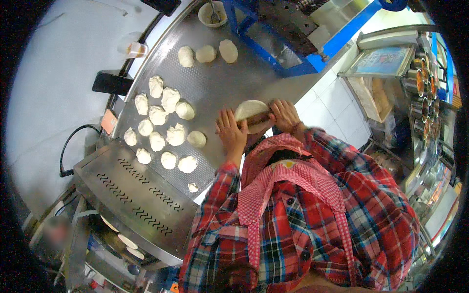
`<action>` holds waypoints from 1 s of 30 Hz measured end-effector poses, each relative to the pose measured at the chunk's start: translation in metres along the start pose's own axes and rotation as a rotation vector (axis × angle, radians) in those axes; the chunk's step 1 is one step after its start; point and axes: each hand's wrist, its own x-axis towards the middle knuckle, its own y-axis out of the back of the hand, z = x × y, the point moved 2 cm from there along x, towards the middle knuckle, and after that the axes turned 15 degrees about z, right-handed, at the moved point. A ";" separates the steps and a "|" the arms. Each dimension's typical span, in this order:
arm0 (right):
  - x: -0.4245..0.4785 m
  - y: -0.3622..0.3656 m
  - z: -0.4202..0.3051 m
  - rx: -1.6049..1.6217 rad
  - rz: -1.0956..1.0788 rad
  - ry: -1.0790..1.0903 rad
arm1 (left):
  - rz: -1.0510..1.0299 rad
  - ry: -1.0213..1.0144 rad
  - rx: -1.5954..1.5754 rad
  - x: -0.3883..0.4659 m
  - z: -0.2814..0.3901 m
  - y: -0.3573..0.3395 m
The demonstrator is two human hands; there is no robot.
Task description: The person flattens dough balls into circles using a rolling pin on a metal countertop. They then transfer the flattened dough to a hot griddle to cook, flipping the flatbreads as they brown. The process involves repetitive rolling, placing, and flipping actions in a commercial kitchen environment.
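A rolling pin (258, 119) lies across a flattened round of dough (251, 108) at the near edge of the metal worktop (209, 91). My left hand (232, 129) rests on the pin's left end, and my right hand (284, 113) is on its right end, fingers bent over it. The pin is slightly blurred, and its ends are hidden under my hands. To the left of my left hand sits a smooth dough ball (196, 139). Several rough dough pieces (176, 134) are spread further left, and a few smoother oval pieces (206, 54) lie towards the back.
A bowl with a utensil (213, 14) stands at the back, beside a blue-framed machine (293, 71). A vented metal appliance (135, 197) adjoins the worktop at lower left, with flat dough rounds (127, 241) below its edge. A black phone-like object (112, 82) and plastic cup (137, 49) are at the left rim.
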 end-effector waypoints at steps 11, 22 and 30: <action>0.020 -0.041 0.020 0.065 -0.258 -0.262 | 0.070 -0.082 -0.166 0.060 -0.027 -0.030; -0.051 0.032 -0.030 0.322 -0.338 0.086 | -0.476 0.573 -0.348 0.056 -0.001 -0.020; -0.049 0.041 -0.047 0.379 -0.389 0.230 | -0.408 0.626 -0.867 0.057 0.016 -0.028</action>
